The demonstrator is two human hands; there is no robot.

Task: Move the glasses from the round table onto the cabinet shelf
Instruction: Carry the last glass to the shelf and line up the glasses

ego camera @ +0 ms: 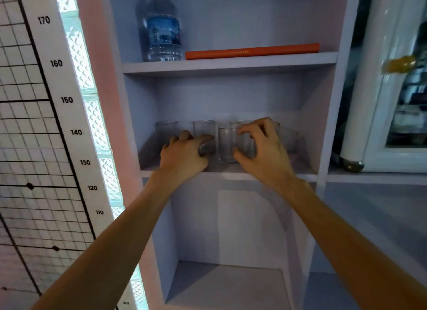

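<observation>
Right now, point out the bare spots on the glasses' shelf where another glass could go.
The middle shelf is bare at its right end, between the right hand and the cabinet's right wall. A narrower gap lies between the leftmost glass and the left hand. The centre is crowded: the other glasses and both hands cluster there.

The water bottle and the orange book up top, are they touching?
Cannot tell. In the head view the water bottle and orange book meet edge to edge, hiding any gap.
</observation>
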